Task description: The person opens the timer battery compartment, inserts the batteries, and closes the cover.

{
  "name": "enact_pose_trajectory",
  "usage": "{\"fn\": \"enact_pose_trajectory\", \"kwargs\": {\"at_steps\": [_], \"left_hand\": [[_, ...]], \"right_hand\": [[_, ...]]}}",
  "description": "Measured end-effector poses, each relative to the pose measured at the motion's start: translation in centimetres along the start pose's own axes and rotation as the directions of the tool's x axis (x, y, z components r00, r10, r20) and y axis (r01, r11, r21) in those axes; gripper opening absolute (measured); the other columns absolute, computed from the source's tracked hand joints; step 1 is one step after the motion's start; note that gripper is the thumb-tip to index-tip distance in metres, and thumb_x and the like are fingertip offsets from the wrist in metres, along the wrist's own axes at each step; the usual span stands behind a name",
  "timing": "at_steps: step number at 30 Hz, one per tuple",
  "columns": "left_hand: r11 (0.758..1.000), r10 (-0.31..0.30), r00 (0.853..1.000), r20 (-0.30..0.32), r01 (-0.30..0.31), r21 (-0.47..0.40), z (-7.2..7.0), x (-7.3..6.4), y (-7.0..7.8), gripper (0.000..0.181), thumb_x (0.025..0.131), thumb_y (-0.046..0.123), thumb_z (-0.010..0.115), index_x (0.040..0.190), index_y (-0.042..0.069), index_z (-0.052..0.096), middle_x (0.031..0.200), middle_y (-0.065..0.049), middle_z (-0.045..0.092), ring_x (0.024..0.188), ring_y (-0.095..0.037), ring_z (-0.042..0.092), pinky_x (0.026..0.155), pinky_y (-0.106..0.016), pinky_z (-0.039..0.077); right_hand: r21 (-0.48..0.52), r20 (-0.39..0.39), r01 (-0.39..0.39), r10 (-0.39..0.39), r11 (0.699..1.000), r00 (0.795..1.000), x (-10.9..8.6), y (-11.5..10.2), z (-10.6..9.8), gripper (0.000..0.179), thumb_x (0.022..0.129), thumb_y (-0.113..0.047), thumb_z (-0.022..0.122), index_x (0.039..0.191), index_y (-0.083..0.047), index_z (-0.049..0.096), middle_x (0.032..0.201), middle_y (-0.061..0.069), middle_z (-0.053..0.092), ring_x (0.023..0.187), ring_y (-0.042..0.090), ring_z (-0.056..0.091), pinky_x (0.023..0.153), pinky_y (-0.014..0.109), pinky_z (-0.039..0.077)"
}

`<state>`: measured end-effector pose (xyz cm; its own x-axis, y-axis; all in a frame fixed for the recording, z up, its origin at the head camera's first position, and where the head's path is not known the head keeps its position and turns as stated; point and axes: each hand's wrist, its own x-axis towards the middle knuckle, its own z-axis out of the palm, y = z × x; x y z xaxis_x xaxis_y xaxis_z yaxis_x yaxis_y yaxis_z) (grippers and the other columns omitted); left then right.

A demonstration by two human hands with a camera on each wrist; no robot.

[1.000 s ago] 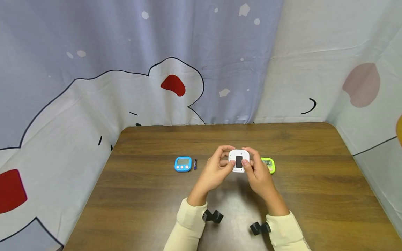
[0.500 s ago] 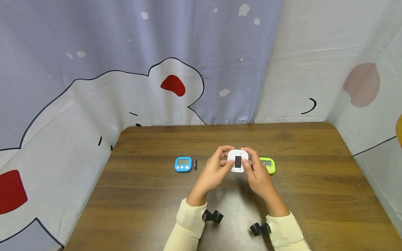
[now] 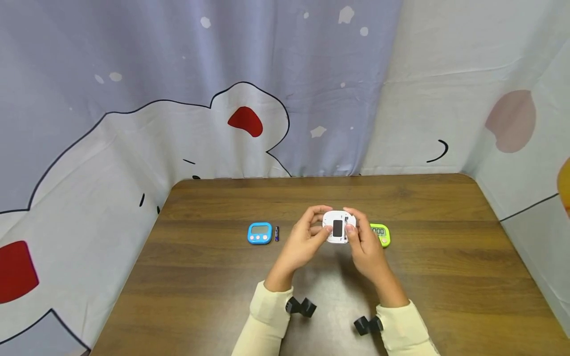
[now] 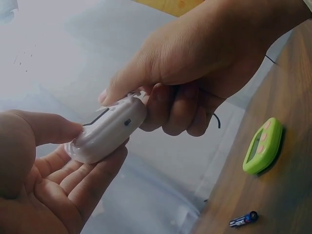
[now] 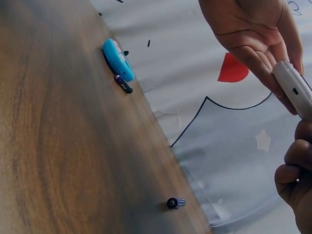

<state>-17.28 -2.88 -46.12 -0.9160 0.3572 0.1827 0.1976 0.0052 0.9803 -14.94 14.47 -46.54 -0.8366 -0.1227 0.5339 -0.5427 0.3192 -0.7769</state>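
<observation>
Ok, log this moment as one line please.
left hand: holds white timer | right hand: grips same timer, back up | table: blue timer, battery, green timer

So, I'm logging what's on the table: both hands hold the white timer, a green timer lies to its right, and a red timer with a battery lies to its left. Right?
Not quite: the timer beside the battery is blue, as the head view shows. The rest stands.

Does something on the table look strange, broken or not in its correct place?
Nothing looks broken or spilled. Two loose batteries lie on the table: one beside the blue timer, another near the table edge. Both hands, the left hand and the right hand, hold the white timer back-side up.
</observation>
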Motion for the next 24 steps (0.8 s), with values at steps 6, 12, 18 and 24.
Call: {"fn": "enact_pose_trajectory", "kwargs": {"at_steps": [6,12,18,24], "left_hand": [[1.000,0.003,1.000,0.001,-0.003,-0.017,0.0,-0.1,0.9,0.040,0.097,-0.004,0.055,0.135,-0.004,0.042,0.117,-0.022,0.061,0.094,-0.028,0.069,0.072,-0.028,0.056],[1.000,0.020,1.000,0.003,-0.020,-0.017,0.1,-0.5,3.0,0.039,0.096,-0.005,0.054,0.133,-0.007,0.043,0.114,-0.024,0.061,0.094,-0.035,0.068,0.072,-0.026,0.055],[0.999,0.028,1.000,0.001,-0.028,-0.018,0.1,-0.6,3.1,0.039,0.096,-0.005,0.055,0.133,-0.006,0.043,0.114,-0.024,0.062,0.093,-0.032,0.069,0.072,-0.026,0.055],[1.000,0.020,1.000,0.003,-0.020,-0.023,0.1,-0.6,3.1,0.037,0.096,-0.004,0.055,0.132,-0.004,0.044,0.114,-0.023,0.062,0.092,-0.028,0.069,0.076,-0.046,0.056]], "right_hand": [[0.019,-0.080,-0.025,0.027,0.999,0.996,-0.1,0.0,0.1,0.024,0.092,0.011,0.053,0.113,0.011,0.040,0.054,-0.001,0.042,0.048,-0.001,0.031,0.039,0.021,0.028],[0.045,-0.148,-0.034,0.040,0.998,0.988,-0.1,0.2,0.1,0.017,0.089,0.012,0.058,0.094,0.009,0.042,0.055,-0.007,0.036,0.050,-0.001,0.030,0.039,0.024,0.026],[0.040,-0.161,-0.049,0.055,0.998,0.985,-0.2,0.2,0.2,0.015,0.090,0.011,0.058,0.090,0.006,0.044,0.057,-0.006,0.036,0.052,0.000,0.030,0.041,0.025,0.026],[0.044,-0.160,-0.045,0.051,0.998,0.986,-0.1,0.1,0.1,0.013,0.090,0.011,0.057,0.091,0.006,0.045,0.057,-0.006,0.037,0.051,0.000,0.031,0.041,0.025,0.027]]}}
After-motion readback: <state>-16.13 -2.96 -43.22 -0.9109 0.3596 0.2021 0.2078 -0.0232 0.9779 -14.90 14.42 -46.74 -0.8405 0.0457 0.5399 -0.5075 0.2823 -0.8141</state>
